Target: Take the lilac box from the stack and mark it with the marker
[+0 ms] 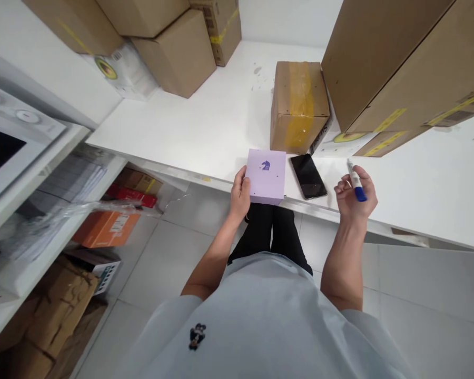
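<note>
My left hand (240,190) grips the left side of a small lilac box (266,175) with a purple logo on its lid. The box rests at the front edge of the white table (205,126). My right hand (355,197) is closed round a white marker with a blue cap (355,180), held a little above the table, tip pointing away from me. A black phone (308,175) lies flat between the lilac box and my right hand.
A taped cardboard box (299,105) stands just behind the lilac box. Large cartons (395,63) fill the right of the table, and more cartons (174,42) stand at the back left. Shelves with paper and boxes (102,221) run along the left.
</note>
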The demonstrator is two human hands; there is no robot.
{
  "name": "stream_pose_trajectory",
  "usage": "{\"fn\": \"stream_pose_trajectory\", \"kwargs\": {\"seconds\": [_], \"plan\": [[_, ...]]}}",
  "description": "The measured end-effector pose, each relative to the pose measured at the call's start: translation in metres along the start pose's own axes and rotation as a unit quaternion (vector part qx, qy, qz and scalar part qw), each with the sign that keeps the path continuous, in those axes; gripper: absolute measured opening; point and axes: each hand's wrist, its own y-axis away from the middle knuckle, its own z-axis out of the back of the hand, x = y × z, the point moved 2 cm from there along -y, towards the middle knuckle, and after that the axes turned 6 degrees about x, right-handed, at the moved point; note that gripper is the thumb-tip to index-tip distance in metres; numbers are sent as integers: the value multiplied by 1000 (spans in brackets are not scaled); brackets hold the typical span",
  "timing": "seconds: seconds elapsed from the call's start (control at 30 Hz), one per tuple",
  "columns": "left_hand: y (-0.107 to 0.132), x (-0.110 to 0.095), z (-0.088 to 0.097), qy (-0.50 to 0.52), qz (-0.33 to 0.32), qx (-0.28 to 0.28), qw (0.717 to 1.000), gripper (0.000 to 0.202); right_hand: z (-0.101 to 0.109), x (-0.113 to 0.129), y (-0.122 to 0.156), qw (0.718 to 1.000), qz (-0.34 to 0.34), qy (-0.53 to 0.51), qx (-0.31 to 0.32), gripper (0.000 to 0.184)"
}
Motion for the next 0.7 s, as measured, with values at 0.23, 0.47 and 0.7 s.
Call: {"fn": "stream_pose_trajectory", "kwargs": {"seconds": [0.23,0.47,0.7], "plan": [[13,-15,-20,-174,-157,-81,969,53,-74,18,40,990,62,-36,120,33],[23,-44,-40,-348,-234,46,907,35,-133,9,44,977,116,125,132,28],[19,-49,-38,-420,-249,86,868,47,-155,-19,26,965,148,168,133,24]]}}
